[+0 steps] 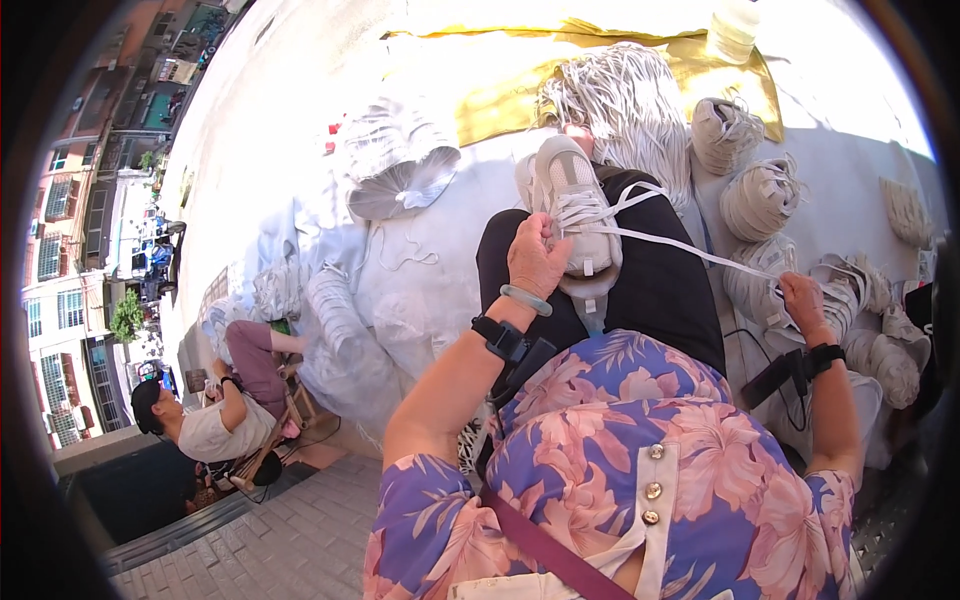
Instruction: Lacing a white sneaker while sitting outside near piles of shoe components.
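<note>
A pale grey-and-white sneaker [570, 190] rests on my lap between my dark-trousered knees, its toe pointing away from me. Part of another shoe [524, 178] shows just behind its left side. My left hand [537, 258] is closed on the left edge of the sneaker beside the lacing; whether it also pinches a lace cannot be told. A white shoelace [690, 249] runs taut from the eyelets out to the right. Its far end is pinched in my right hand [805, 303], which is held well away from the shoe.
A heap of loose white laces [625, 100] lies beyond my knees on a yellow sheet [500, 105]. Stacked shoes [762, 200] stand at my right. Bagged white bundles [400, 165] lie ahead left. A co-worker [225, 415] sits at the far left.
</note>
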`<state>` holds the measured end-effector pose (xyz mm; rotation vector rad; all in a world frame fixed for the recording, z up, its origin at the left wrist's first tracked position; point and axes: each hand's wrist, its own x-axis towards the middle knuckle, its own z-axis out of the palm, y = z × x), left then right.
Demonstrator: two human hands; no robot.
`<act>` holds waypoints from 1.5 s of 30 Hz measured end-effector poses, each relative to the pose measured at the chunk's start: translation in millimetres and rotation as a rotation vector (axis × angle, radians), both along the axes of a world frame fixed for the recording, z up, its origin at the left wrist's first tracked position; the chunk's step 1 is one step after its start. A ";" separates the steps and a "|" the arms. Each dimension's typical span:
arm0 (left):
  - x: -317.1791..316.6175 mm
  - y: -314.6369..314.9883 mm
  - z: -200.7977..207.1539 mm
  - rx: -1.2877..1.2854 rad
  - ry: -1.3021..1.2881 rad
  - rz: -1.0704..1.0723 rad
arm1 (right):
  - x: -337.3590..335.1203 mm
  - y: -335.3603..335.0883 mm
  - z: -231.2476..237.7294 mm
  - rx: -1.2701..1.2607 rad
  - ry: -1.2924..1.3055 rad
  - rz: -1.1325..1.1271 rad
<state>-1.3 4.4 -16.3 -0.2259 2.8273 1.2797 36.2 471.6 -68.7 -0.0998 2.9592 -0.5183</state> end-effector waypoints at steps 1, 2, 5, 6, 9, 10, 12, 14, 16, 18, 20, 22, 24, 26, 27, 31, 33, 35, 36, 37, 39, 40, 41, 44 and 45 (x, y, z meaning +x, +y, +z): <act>-0.4 -3.6 -2.7 -0.005 0.011 0.006 | -6.9 -19.0 0.3 -0.078 -0.053 0.121; 3.8 -8.5 -7.9 -0.068 0.096 -0.008 | -15.5 -48.4 9.9 -0.089 -0.047 0.137; 21.2 -16.2 -1.3 -0.172 0.127 -0.045 | -32.2 -117.9 51.0 -0.353 0.186 0.224; 23.5 -18.6 -0.4 -0.221 0.102 -0.053 | -37.6 -136.5 57.2 -0.355 0.199 0.268; 29.9 -5.6 -10.5 -0.298 0.097 -0.142 | -48.8 -186.6 65.3 -0.351 0.274 0.455; 32.9 -1.0 -12.1 -0.331 0.063 -0.152 | -50.2 -204.3 66.9 -0.382 0.288 0.487; 36.5 -0.6 -13.2 -0.371 0.046 -0.206 | -50.0 -235.7 69.6 -0.409 0.296 0.555; 35.2 -1.5 -22.5 -0.353 0.066 -0.226 | -52.6 -257.5 71.4 -0.361 0.294 0.609; 31.9 -3.8 -27.9 -0.318 0.061 -0.205 | -54.1 -270.7 65.3 -0.277 0.219 0.644; 27.9 -6.1 -32.3 -0.295 0.084 -0.182 | -58.2 -274.3 54.2 -0.229 0.195 0.662; 22.3 -8.6 -33.5 -0.263 0.133 -0.165 | -64.9 -272.7 46.9 -0.335 0.127 0.593; 16.7 -8.2 -29.1 -0.258 0.110 -0.136 | -73.1 -271.4 41.1 -0.359 0.097 0.603; 12.7 -8.8 -24.1 -0.253 0.084 -0.112 | -77.6 -273.7 39.2 -0.386 0.064 0.607; 11.3 -12.3 -18.5 -0.261 0.028 -0.082 | -80.0 -278.2 39.5 -0.377 0.087 0.609; 8.9 -12.5 -20.3 -0.262 0.034 -0.077 | -81.7 -280.2 37.1 -0.376 0.092 0.615; 4.5 -6.9 -26.4 -0.248 -0.012 -0.086 | -76.4 -279.3 28.1 -0.517 -0.015 0.450; 6.9 -7.5 -26.3 -0.249 -0.030 -0.103 | -73.4 -282.6 30.7 -0.534 0.015 0.428; 11.7 -10.9 -28.0 -0.205 -0.005 -0.094 | -70.1 -287.2 34.5 -0.563 0.058 0.430; 13.0 -11.3 -27.7 -0.204 -0.003 -0.086 | -69.6 -288.4 35.5 -0.562 0.058 0.438; 14.7 -11.4 -27.3 -0.208 0.003 -0.100 | -68.5 -289.1 36.1 -0.558 0.048 0.409; 15.5 -9.6 -26.9 -0.210 0.011 -0.115 | -67.1 -286.4 35.6 -0.551 0.040 0.378; 13.6 -6.4 -25.7 -0.205 0.033 -0.146 | -66.9 -281.4 33.3 -0.511 0.037 0.327; 11.6 -1.9 -25.2 -0.198 0.054 -0.184 | -65.7 -276.1 31.6 -0.470 0.033 0.268; 6.7 2.8 -29.1 -0.287 0.028 -0.206 | -63.9 -276.9 32.2 -0.464 0.022 0.195; 10.2 -6.8 -31.4 -0.301 0.034 -0.233 | -63.1 -287.1 38.5 -0.437 0.020 0.219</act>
